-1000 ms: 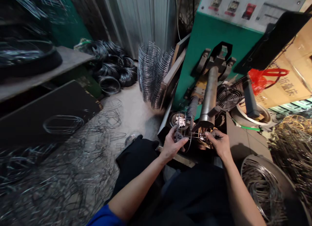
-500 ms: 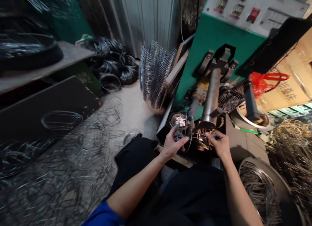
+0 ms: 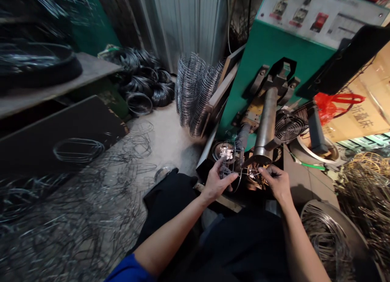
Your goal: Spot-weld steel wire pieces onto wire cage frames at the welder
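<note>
Both hands [image 3: 248, 180] pinch thin round wire guard [image 3: 233, 168], spokes bare, shiny.

Wire coils [image 3: 146, 87], red bag [image 3: 330, 103], fan [image 3: 288, 128].

head view | faces forward-down | close over hands [image 3: 246, 182] | single view

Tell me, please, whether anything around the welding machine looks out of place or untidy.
Yes: loose bent wire pieces lie scattered in a tangle across the floor at left, rather than stacked like the wire rings against the wall. At the green machine itself, both hands, left hand and right hand, hold a small wire frame; nothing there looks damaged.
</note>
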